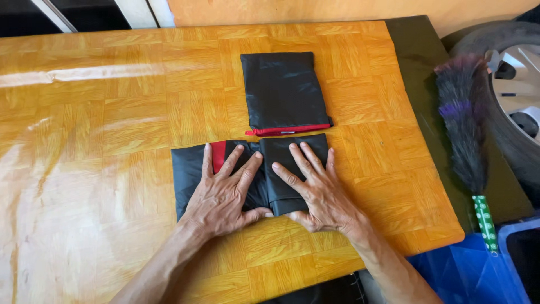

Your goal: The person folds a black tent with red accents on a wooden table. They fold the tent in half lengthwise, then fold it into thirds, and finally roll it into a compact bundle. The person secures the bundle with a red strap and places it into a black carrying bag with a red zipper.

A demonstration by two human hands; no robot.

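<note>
Both forearms enter from the lower edge and end in flat, open palms on a partly folded black garment (194, 169) with a red stripe, which lies near the front edge of the counter (84, 141). Left hand (222, 197): fingers spread, grasping nothing, pressing the middle of the cloth, its fingertips just beside the red stripe. Right hand (315, 194): likewise released and spread, resting on the folded right-hand portion of the same cloth, thumb close to the left thumb. Farther back, just beyond the fingertips, a second black garment (284, 90), folded into a neat rectangle with a red hem along its near edge, lies flat and nearly touches the first. Right of the counter, a feather duster (464, 124) with a green dotted handle rests on a dark surface, beside a car tyre (506, 84). A blue bin (467, 270) stands below.
</note>
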